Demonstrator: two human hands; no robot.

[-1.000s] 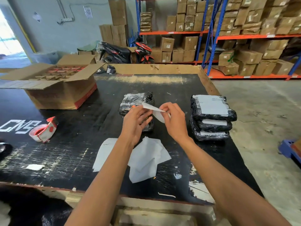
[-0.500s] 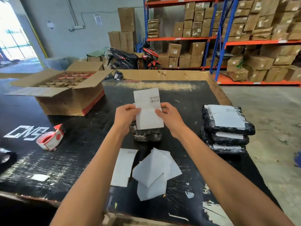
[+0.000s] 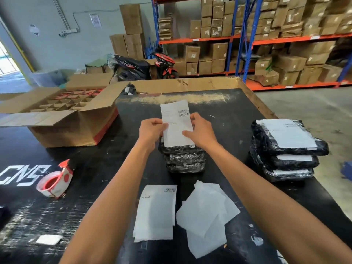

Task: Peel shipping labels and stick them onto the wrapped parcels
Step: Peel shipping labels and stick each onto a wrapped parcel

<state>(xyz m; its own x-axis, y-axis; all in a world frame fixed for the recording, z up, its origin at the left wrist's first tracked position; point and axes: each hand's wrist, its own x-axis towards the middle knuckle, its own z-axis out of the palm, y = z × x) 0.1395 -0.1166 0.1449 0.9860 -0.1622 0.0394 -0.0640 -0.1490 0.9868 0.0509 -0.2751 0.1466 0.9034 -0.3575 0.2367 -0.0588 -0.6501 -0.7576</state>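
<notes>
A white shipping label (image 3: 176, 122) with a barcode is held upright between my hands, over a small stack of black wrapped parcels (image 3: 184, 159) in the middle of the black table (image 3: 95, 168). My left hand (image 3: 151, 131) pinches the label's left edge. My right hand (image 3: 201, 130) pinches its right edge. The label's lower edge meets the top parcel; my hands hide most of that parcel's top. At the right stands a stack of three wrapped parcels (image 3: 285, 151) with labels on them. More labels (image 3: 155, 212) lie near me, beside loose white backing sheets (image 3: 206, 216).
An open cardboard box (image 3: 62, 119) with divider cells stands at the left. A red-and-white tape dispenser (image 3: 55, 182) lies front left. Beyond the table are a scooter (image 3: 144, 66) and racks of cartons (image 3: 266, 35). The table's right edge drops to the concrete floor.
The label, held bent and edge-on a second ago, now faces me, upright and flat. My hands have lowered it slightly toward the top parcel. The camera has moved closer.
</notes>
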